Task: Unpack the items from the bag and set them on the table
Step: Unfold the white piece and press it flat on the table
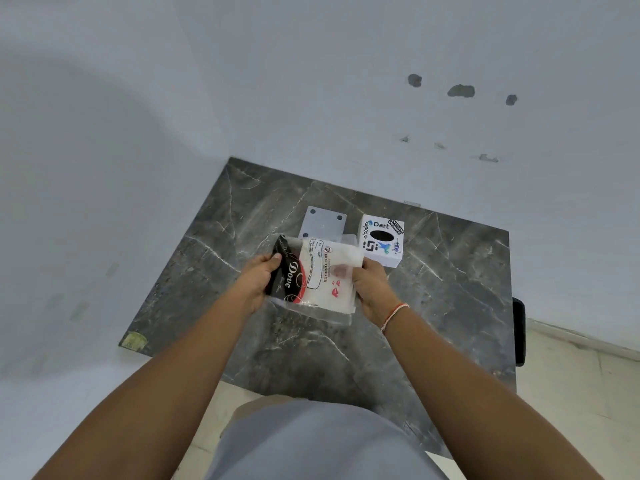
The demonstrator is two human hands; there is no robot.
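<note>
My left hand (258, 280) grips the bag (317, 277) at its Dove pack (289, 271); my right hand (372, 287) pinches the bag's other edge, near the white box (382, 242).

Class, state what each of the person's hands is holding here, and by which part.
Left hand grips the black Dove packet at its left edge; right hand pinches the clear plastic bag at its right edge.
</note>
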